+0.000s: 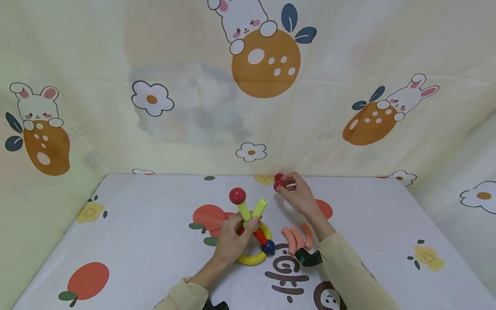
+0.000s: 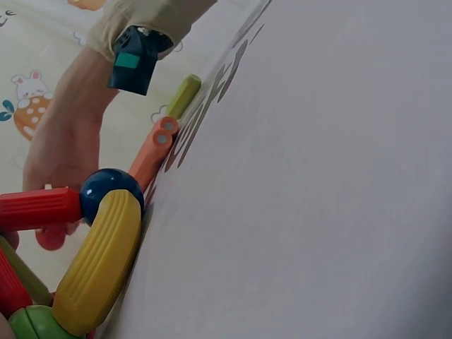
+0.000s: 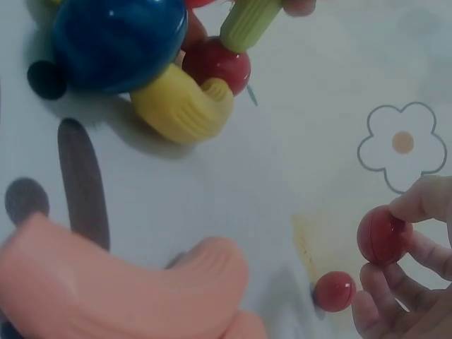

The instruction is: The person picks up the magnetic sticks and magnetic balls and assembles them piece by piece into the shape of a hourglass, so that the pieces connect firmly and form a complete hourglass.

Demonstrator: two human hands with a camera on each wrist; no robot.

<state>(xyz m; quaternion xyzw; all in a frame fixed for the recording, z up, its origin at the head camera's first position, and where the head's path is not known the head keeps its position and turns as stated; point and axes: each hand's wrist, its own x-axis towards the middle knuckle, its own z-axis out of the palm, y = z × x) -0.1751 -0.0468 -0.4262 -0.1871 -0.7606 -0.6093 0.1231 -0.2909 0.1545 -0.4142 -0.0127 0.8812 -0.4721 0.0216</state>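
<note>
My left hand (image 1: pixel 231 242) grips a built figure of sticks and balls. Two light green sticks (image 1: pixel 258 208) point up from it, one topped by a red ball (image 1: pixel 237 196). Below, a red stick (image 1: pixel 259 237) meets a blue ball (image 1: pixel 268 247), and curved yellow pieces (image 1: pixel 252 259) join on, also seen beside the blue ball (image 2: pixel 111 192) in the left wrist view. My right hand (image 1: pixel 299 196) pinches a red ball (image 3: pixel 385 235) between thumb and fingers at the back of the table. A second red ball (image 3: pixel 335 291) lies just beyond it.
Several curved salmon-pink pieces (image 1: pixel 297 238) lie right of the figure, near my right forearm. A light green stick (image 2: pixel 184 96) shows behind them in the left wrist view. The printed curtain (image 1: pixel 193 129) rises along the table's back edge.
</note>
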